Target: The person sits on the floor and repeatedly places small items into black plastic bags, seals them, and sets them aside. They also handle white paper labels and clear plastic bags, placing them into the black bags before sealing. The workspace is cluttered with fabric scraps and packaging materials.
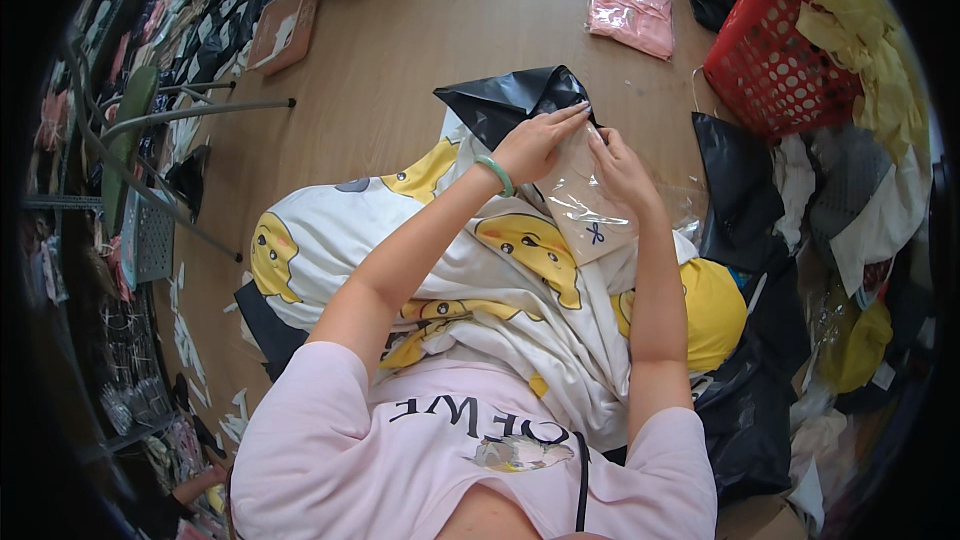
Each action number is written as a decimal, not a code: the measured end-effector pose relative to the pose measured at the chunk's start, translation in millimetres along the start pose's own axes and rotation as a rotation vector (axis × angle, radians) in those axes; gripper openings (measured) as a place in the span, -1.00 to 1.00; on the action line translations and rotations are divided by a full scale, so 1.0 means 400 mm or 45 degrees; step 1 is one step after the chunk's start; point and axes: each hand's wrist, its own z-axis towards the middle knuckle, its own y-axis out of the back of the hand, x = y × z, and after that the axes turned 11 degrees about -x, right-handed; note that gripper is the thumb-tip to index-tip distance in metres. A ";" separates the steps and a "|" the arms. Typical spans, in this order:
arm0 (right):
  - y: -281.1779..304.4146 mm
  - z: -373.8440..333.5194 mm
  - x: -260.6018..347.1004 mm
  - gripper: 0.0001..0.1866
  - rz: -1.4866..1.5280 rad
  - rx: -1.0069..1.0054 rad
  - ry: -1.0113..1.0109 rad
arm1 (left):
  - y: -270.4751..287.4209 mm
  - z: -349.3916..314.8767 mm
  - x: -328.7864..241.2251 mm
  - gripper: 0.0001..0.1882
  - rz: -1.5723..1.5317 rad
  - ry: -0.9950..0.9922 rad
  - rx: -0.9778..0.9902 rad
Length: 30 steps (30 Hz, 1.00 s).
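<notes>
In front of me, a black plastic bag [508,100] fans out beyond my lap, its corner pointing to the left. My left hand [543,148], with a green bangle at the wrist, pinches the bag's right side, fingertips together. Close by, my right hand [622,172] has its fingers closed on the upper edge of a clear plastic bag [580,210]. That clear bag hangs toward my lap, with a small dark mark near its lower end. The two hands' fingertips nearly meet, and what lies exactly between them is hidden.
White cloth with yellow cartoon figures [525,240] covers my lap. A pink packaged garment [630,15] lies on the floor ahead. To the right stand a red basket [780,60] and a black bag [738,185]. A metal-legged chair [140,140] and a pink tray [284,28] are left.
</notes>
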 end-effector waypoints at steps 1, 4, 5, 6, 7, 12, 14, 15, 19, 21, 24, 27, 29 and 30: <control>-0.006 0.009 -0.026 -0.46 0.031 -0.073 0.084 | -0.004 0.005 -0.005 -0.14 0.012 -0.008 0.015; -0.013 -0.014 0.013 -0.39 0.071 -0.164 0.046 | -0.002 -0.004 -0.002 -0.14 0.073 -0.070 0.171; -0.011 -0.026 0.033 -0.37 0.072 -0.182 -0.015 | -0.005 -0.008 -0.004 -0.14 0.064 -0.076 0.170; -0.011 -0.026 0.030 -0.41 0.019 -0.156 -0.044 | -0.009 -0.015 -0.008 -0.13 0.055 -0.081 0.169; -0.010 -0.022 0.026 -0.45 -0.033 -0.127 -0.073 | -0.010 -0.022 -0.011 -0.13 0.048 -0.084 0.167; -0.021 0.012 -0.056 -0.66 0.568 0.112 -0.373 | -0.016 -0.053 -0.010 -0.23 -0.046 0.047 0.117; -0.025 0.011 -0.070 -0.68 0.614 0.122 -0.437 | -0.025 -0.078 -0.015 -0.28 0.045 0.176 -0.056; -0.028 0.013 -0.083 -0.68 0.585 0.087 -0.435 | -0.035 -0.097 -0.034 -0.29 0.143 0.270 -0.205; -0.053 0.019 -0.098 -0.68 0.396 0.085 -0.451 | -0.138 -0.197 0.015 -0.19 0.068 0.788 -0.889; -0.053 0.013 -0.115 -0.67 0.331 0.074 -0.476 | -0.161 -0.213 0.017 -0.05 0.065 0.983 -0.935; -0.057 0.009 -0.137 -0.66 0.367 -0.010 -0.472 | -0.183 -0.231 0.011 -0.10 0.104 1.043 -1.164; -0.056 0.006 -0.139 -0.65 0.303 -0.082 -0.373 | -0.182 -0.252 0.023 -0.22 -0.107 1.044 -1.072; -0.052 -0.011 -0.131 -0.65 0.069 -0.118 -0.223 | -0.173 -0.257 0.020 -0.30 -0.304 1.147 -1.013; -0.051 -0.021 -0.123 -0.65 -0.051 -0.098 -0.205 | -0.165 -0.257 0.013 -0.34 -0.404 1.197 -0.982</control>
